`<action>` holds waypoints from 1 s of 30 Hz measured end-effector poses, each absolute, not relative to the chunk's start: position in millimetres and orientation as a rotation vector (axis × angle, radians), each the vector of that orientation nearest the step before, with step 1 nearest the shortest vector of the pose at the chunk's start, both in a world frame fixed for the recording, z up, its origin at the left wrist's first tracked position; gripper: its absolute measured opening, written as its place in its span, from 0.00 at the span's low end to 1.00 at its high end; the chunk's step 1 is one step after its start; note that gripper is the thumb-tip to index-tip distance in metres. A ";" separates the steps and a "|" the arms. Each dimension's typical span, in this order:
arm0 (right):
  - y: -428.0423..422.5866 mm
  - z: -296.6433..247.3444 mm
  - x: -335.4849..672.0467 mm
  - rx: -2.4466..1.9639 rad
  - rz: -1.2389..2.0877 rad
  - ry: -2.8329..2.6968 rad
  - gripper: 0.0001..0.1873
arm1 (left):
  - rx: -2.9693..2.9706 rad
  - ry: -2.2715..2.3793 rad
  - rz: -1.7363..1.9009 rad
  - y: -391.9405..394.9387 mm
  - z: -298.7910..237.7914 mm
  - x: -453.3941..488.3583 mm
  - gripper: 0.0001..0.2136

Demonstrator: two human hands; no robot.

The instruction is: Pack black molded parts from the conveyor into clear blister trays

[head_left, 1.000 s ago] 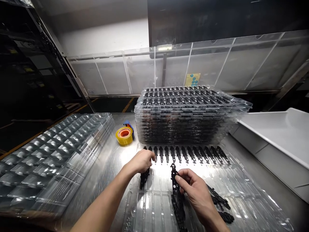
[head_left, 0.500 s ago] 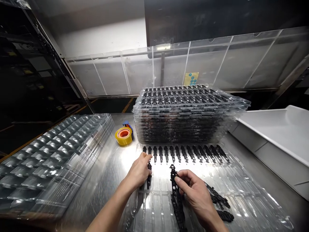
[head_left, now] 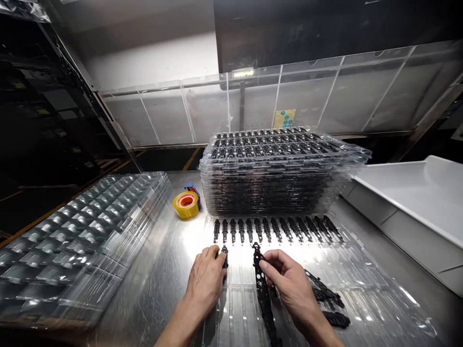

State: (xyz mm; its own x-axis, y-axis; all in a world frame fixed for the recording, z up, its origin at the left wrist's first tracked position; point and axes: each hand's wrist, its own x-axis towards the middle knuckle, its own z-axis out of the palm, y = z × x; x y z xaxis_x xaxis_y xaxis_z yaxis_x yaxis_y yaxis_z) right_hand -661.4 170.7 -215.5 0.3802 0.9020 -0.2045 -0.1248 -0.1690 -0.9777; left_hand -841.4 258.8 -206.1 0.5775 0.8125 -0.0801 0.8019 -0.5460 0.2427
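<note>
A clear plastic tray lies before me, its far row filled with narrow black perforated parts. My left hand is over the left end of the second row, fingers closed at a black part standing in a slot there. The fingertips hide much of that part. Between thumb and fingers, my right hand grips long black perforated parts, which slant down toward me. More loose black parts lie on the tray just right of my right hand.
Behind the tray rises a tall stack of filled clear trays. Another stack of clear trays stands on the left. A yellow tape roll sits between them on the metal table. At right is a white bin.
My left hand has drawn back toward me from the far row, uncovering the parts at its left end. My right hand keeps its grip, with the held parts shifted slightly left.
</note>
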 end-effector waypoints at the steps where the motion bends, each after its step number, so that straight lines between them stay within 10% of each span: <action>1: 170.4 -216.1 -661.1 -1.445 1.078 -0.750 0.17 | 2.556 1.349 0.064 257.6 -206.9 -841.9 0.15; 23: 172.9 -211.2 -663.2 -1.395 1.093 -0.700 0.17 | 2.505 1.430 0.274 243.9 -214.1 -843.3 0.18; 30: 173.8 -217.5 -669.4 -1.311 1.148 -0.726 0.15 | 1.550 1.041 0.495 219.7 -201.6 -811.1 0.16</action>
